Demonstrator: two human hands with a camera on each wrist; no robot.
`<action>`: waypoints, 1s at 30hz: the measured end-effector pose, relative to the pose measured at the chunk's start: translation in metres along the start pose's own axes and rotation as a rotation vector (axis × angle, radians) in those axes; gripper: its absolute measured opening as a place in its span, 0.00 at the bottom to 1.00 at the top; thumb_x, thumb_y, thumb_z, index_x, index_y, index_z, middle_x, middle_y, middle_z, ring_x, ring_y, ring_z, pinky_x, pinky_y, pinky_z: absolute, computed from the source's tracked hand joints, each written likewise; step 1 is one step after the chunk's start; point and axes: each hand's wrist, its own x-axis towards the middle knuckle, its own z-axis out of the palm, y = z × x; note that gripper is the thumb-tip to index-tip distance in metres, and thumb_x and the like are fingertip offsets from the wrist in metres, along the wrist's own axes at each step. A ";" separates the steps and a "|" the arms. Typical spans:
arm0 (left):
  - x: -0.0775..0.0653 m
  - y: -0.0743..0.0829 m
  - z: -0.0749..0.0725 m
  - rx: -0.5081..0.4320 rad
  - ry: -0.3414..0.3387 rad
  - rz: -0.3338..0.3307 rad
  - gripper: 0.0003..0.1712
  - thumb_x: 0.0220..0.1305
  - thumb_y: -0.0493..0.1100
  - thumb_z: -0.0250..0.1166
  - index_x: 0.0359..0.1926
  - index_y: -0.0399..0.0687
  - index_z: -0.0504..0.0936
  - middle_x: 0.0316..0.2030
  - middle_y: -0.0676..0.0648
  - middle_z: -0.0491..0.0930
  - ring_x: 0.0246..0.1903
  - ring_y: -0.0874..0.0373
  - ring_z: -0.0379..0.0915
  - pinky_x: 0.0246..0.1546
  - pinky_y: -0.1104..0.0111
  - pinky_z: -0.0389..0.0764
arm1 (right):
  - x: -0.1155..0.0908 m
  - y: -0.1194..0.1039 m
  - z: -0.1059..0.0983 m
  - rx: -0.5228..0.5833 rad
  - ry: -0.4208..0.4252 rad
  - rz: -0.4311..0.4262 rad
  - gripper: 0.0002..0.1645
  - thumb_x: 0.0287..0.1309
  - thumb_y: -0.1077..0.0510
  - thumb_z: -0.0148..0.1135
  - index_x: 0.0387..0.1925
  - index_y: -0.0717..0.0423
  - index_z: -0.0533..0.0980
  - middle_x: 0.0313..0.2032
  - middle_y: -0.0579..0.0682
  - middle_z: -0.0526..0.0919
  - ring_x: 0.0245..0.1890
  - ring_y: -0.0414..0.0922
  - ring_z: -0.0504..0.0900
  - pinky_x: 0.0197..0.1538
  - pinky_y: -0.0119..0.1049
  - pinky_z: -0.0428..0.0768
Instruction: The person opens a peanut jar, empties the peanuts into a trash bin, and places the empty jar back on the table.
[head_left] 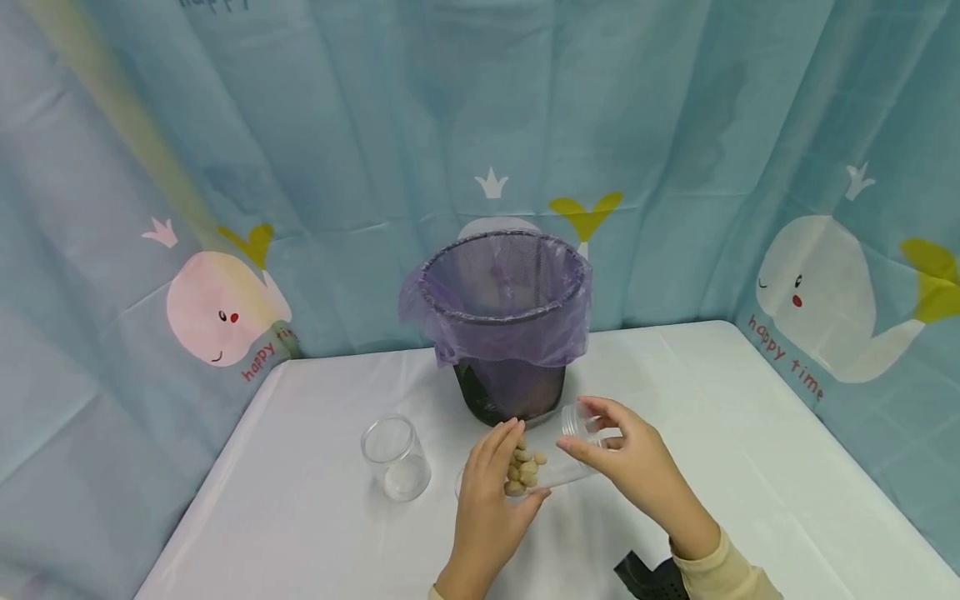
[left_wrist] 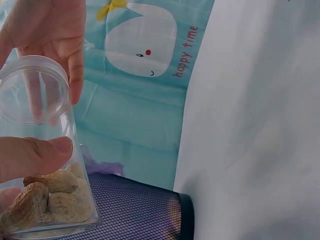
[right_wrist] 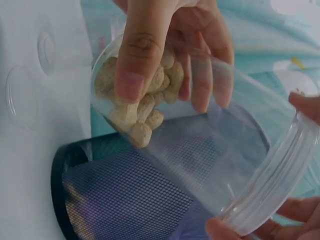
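A clear jar (head_left: pixel 557 473) lies tilted on its side between both hands, over the white table. Peanuts in their shells (right_wrist: pixel 145 107) are gathered at its base end. My left hand (head_left: pixel 489 510) grips the jar around that end, its thumb (left_wrist: pixel 42 155) across the clear wall in the left wrist view. At the other end, my right hand (head_left: pixel 637 458) pinches the ridged clear lid (right_wrist: pixel 272 187) between thumb and fingers. The lid sits at the jar's mouth.
A second clear jar (head_left: pixel 396 458) stands upright on the table (head_left: pixel 300 500) to the left. Behind the hands is a black mesh bin (head_left: pixel 517 387) with a purple bag liner (head_left: pixel 510 346). A black strap (head_left: pixel 651 578) lies by the right sleeve (head_left: pixel 723 571). A patterned curtain (head_left: pixel 360 167) surrounds the table.
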 end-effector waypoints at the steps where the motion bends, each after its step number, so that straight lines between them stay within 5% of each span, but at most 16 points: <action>1: 0.000 0.000 0.000 0.003 0.002 0.002 0.57 0.24 0.40 0.88 0.63 0.46 0.75 0.62 0.49 0.76 0.61 0.52 0.72 0.57 0.57 0.80 | 0.000 0.001 0.000 -0.005 0.002 -0.022 0.41 0.57 0.40 0.70 0.67 0.54 0.70 0.60 0.52 0.78 0.58 0.49 0.76 0.55 0.43 0.82; 8: 0.001 -0.001 0.000 0.009 0.009 0.005 0.58 0.24 0.40 0.89 0.65 0.48 0.74 0.62 0.48 0.77 0.61 0.52 0.73 0.57 0.57 0.80 | -0.001 0.002 0.001 0.033 0.010 -0.129 0.38 0.58 0.47 0.70 0.68 0.53 0.69 0.63 0.52 0.75 0.61 0.51 0.73 0.60 0.53 0.80; 13: 0.000 -0.002 0.000 0.017 0.013 0.003 0.58 0.23 0.40 0.89 0.64 0.48 0.74 0.62 0.49 0.76 0.61 0.52 0.73 0.57 0.57 0.80 | 0.000 0.000 0.003 0.053 0.028 -0.076 0.40 0.59 0.46 0.69 0.69 0.50 0.67 0.67 0.53 0.70 0.63 0.52 0.71 0.61 0.55 0.79; 19: -0.001 -0.002 0.000 0.022 0.027 0.011 0.58 0.22 0.40 0.89 0.64 0.48 0.75 0.61 0.48 0.77 0.60 0.52 0.73 0.57 0.58 0.80 | 0.001 -0.001 0.001 0.018 0.016 0.000 0.38 0.58 0.42 0.69 0.65 0.55 0.71 0.60 0.53 0.77 0.59 0.49 0.76 0.55 0.42 0.82; 25: -0.002 -0.002 0.000 0.022 0.021 0.002 0.58 0.23 0.40 0.89 0.64 0.47 0.75 0.62 0.49 0.77 0.61 0.52 0.72 0.57 0.58 0.80 | 0.000 0.001 0.000 0.073 -0.001 -0.068 0.38 0.57 0.48 0.72 0.65 0.57 0.70 0.61 0.54 0.77 0.61 0.52 0.74 0.60 0.51 0.79; 30: -0.001 -0.003 0.001 0.023 0.021 0.003 0.57 0.23 0.40 0.89 0.63 0.45 0.75 0.62 0.48 0.77 0.61 0.52 0.72 0.58 0.57 0.79 | 0.001 0.001 0.000 0.091 -0.013 -0.013 0.43 0.57 0.46 0.71 0.69 0.54 0.65 0.64 0.56 0.73 0.62 0.53 0.72 0.60 0.51 0.79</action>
